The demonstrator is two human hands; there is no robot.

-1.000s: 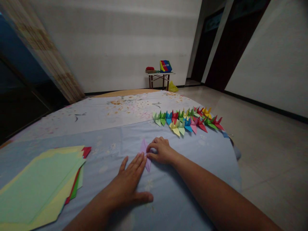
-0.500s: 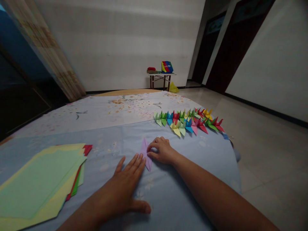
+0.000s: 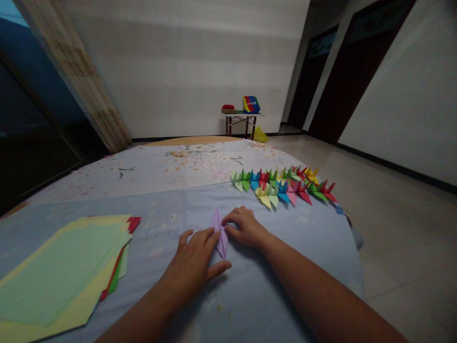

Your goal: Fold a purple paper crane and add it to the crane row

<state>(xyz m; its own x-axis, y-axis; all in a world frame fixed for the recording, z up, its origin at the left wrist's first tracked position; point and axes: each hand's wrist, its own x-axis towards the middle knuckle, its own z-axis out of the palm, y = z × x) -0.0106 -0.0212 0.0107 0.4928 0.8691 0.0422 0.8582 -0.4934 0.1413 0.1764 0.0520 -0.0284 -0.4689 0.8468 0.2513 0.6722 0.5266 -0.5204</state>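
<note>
Paper (image 3: 219, 225) on bedsheet (image 3: 250, 290) (white-walled rm (image 3: 178, 71))

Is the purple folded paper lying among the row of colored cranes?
No, the purple folded paper lies apart from the row of cranes, nearer, between the left hand and right hand, both touching it.

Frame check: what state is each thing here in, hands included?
Purple folded paper piece: folded narrow, lying on the light blue cloth between both hands.
Left hand: open, fingers flat on the paper.
Right hand: curled, fingertips at the paper's right edge.
Stack of coloured paper sheets: unfolded, flat, fanned.
Small coloured folded paper figures: folded, lined up side by side.
</note>
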